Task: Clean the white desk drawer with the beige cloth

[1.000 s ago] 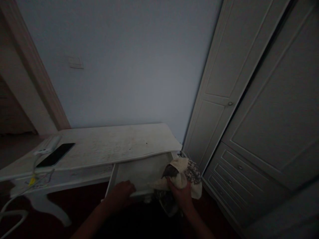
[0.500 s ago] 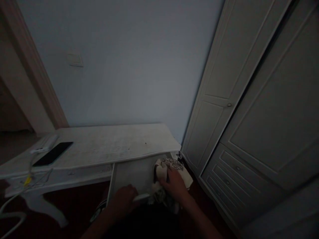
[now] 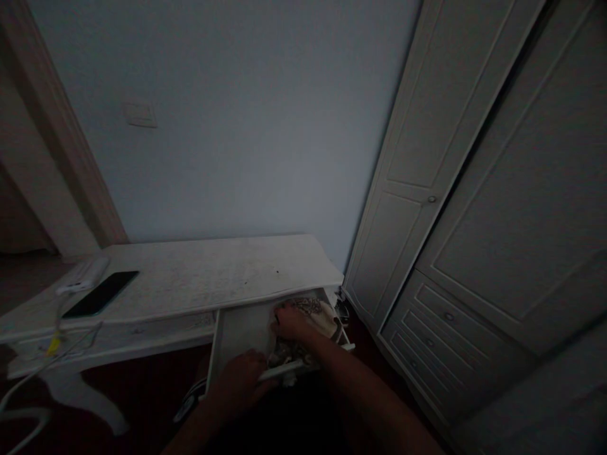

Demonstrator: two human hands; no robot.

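Observation:
An open white drawer [image 3: 239, 332] sticks out from the desk. My left hand [image 3: 244, 373] is closed over the top edge of its front panel, left of the knob. Inside the drawer's right part lies a crumpled cream cloth [image 3: 325, 319] with a dark printed pattern. My right hand [image 3: 290, 322] reaches into the drawer, its fingers curled on the left side of this cloth. Part of the cloth is hidden under my right hand and forearm. A darker patterned fold shows just behind the drawer front.
The white desk top [image 3: 213, 265] stands against the wall. On its left lie a dark phone [image 3: 101, 294] and a white power strip [image 3: 83, 275] with cables. A wardrobe [image 3: 403, 227] with small drawers rises at the right. Dark objects [image 3: 341, 309] sit between desk and wardrobe.
My right hand has moved left and away from me, taking the cloth from over the drawer's right front corner down into it. My left hand stays on the drawer front.

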